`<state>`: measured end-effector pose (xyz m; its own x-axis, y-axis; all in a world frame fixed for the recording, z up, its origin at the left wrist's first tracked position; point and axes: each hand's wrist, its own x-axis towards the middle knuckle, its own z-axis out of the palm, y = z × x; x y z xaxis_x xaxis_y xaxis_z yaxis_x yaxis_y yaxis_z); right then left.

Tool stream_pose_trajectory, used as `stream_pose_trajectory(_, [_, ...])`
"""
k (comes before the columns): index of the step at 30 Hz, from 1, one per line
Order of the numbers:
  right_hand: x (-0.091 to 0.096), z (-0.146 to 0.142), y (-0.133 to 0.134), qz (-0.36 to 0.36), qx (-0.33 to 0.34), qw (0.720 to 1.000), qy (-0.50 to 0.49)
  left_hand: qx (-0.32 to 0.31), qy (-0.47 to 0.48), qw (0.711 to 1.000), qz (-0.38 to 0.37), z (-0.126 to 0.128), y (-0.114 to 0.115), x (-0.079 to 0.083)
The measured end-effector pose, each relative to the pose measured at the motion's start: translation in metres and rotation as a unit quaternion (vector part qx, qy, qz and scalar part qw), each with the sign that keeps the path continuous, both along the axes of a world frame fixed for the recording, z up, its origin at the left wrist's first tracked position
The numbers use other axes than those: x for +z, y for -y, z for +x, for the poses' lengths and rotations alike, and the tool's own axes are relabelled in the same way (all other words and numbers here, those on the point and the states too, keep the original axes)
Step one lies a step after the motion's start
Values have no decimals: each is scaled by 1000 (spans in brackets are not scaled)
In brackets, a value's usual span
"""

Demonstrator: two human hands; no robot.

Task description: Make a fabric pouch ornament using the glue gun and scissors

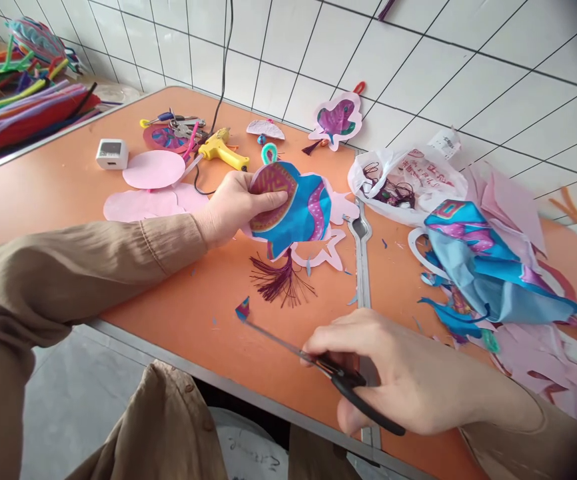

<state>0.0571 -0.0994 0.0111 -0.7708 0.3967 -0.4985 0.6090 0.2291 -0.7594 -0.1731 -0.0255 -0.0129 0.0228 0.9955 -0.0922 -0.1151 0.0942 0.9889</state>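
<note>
My left hand [233, 203] pinches a flat ornament [308, 200] of blue and purple patterned fabric, with a teal loop [269, 154] at its top and a dark purple tassel [283, 283] hanging below. In my right hand [388, 367] is a pair of black-handled scissors [293, 348], blades pointing left and seemingly closed. A small blue and red fabric scrap [242, 309] sits at the blade tips. Beneath the ornament lies a pink star-edged cutout [336, 253]. The scissors are apart from the ornament.
A yellow glue gun [224, 150], keys [186, 125] and pink ovals [153, 169] lie back left. Against the tiled wall leans a finished-looking purple ornament [338, 120]. On the right are a plastic bag of cords [408, 180], blue fabric [508, 280] and pink scraps [533, 360].
</note>
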Motion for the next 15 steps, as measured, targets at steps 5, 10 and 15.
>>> stream_pose_trajectory(5, [2,-1,-3,-98,-121,987,-23,33,35,998,-31,3,3,2])
stream_pose_trajectory(10, [-8,0,-3,-156,-125,979,-43,57,55,996,-31,3,1,-3])
stream_pose_trajectory(15, [-10,1,-3,-94,-136,985,-44,52,55,997,-29,1,0,-6])
